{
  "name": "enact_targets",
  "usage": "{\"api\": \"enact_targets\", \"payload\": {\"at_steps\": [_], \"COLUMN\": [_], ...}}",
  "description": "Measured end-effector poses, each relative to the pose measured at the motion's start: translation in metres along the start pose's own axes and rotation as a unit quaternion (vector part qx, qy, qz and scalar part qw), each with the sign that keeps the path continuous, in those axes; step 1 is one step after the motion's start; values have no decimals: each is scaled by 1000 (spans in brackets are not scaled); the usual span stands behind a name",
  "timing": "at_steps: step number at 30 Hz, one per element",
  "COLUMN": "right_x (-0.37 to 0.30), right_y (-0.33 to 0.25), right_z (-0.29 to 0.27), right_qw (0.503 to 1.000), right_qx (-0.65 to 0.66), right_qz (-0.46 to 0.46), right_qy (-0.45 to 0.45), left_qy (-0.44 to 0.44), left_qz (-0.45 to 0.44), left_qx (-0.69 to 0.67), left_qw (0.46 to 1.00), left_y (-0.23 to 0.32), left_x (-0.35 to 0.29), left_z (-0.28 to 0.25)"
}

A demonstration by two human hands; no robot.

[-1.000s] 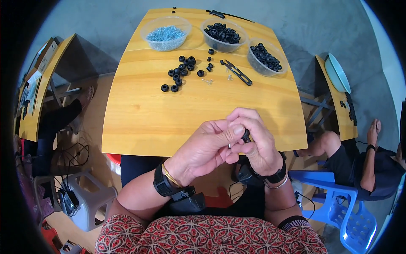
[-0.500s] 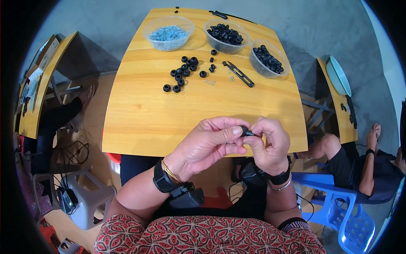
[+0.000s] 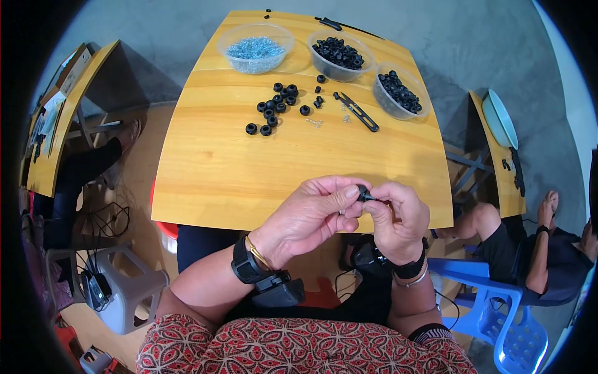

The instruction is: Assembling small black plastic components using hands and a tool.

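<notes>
Over the table's near edge, my left hand (image 3: 314,209) pinches a small rounded black part (image 3: 362,192) between thumb and fingers. From the other side, my right hand (image 3: 398,218) has thumb and forefinger closed on the thin end that sticks out of this part. The fingertips hide much of the part, so its exact kind cannot be made out. Beyond my hands lies a loose group of black ring-shaped pieces (image 3: 280,107), with a few smaller black pieces (image 3: 318,101) beside it. Black thread snips (image 3: 358,113) lie to their right, near tiny clear bits (image 3: 316,123).
Along the table's (image 3: 218,187) far side stand three clear bowls: one (image 3: 255,70) with bluish bits, two (image 3: 339,74) (image 3: 393,107) with black parts. A black-handled tool (image 3: 330,23) lies behind. A person (image 3: 554,255) sits at right near a blue plastic chair (image 3: 492,305); a grey stool (image 3: 128,293) stands left.
The view has shifted slightly, so the tabletop things appear a little further right. Both hands still hold the black part, with the right fingers slightly shifted along its thin end.
</notes>
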State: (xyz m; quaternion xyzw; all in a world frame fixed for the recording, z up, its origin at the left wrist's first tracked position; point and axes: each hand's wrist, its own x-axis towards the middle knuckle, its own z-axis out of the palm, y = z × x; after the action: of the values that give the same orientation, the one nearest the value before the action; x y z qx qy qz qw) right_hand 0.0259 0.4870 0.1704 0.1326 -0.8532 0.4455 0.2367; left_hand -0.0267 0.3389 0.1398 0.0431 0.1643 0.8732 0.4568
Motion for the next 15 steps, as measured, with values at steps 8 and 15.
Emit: {"api": "enact_targets", "payload": {"at_steps": [8,15], "right_x": [1,6], "right_y": [1,4], "right_z": [-3,-6], "right_qw": [992,965], "right_qx": [88,206], "right_qz": [87,153], "right_qy": [-40,-58], "left_qy": [-1,14], "left_qz": [9,13], "left_qx": [19,26], "left_qw": [1000,999], "left_y": [5,5], "left_x": [0,1], "left_z": [-2,-1]}}
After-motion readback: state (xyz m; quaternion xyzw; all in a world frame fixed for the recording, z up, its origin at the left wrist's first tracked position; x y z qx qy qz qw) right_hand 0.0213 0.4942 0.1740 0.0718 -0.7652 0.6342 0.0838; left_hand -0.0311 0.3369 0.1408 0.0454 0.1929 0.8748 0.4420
